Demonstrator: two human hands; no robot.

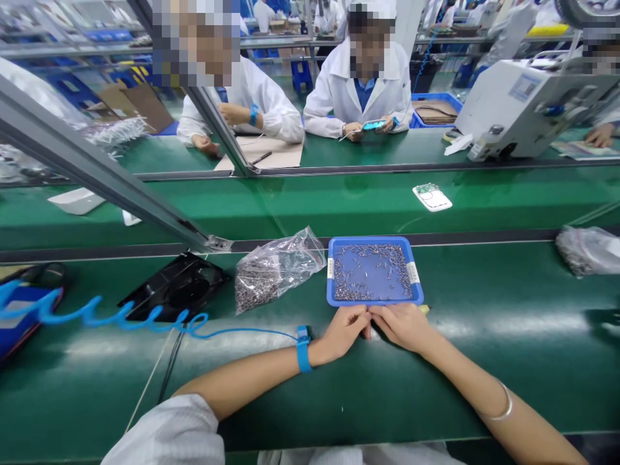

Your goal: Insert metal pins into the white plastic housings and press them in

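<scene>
My left hand (343,332) and my right hand (401,326) meet at the near rim of a blue tray (375,265). Small metal screws (394,261) lie scattered in it, thickest along the sides. Both hands have curled fingers with the fingertips together; whatever they pinch, if anything, is hidden. By the right hand's knuckles, the end of a yellow object (425,309) sticks out. A blue wrist strap (303,349) with a coiled cord circles my left wrist. Left of the tray lies a clear plastic bag (264,278) of similar screws.
A black plastic part (179,287) lies left of the bag, and another clear bag (588,250) at far right. Beyond the metal rail, a white device shell (433,197) rests on the green strip. Two people in white coats sit opposite, near a white machine (518,106).
</scene>
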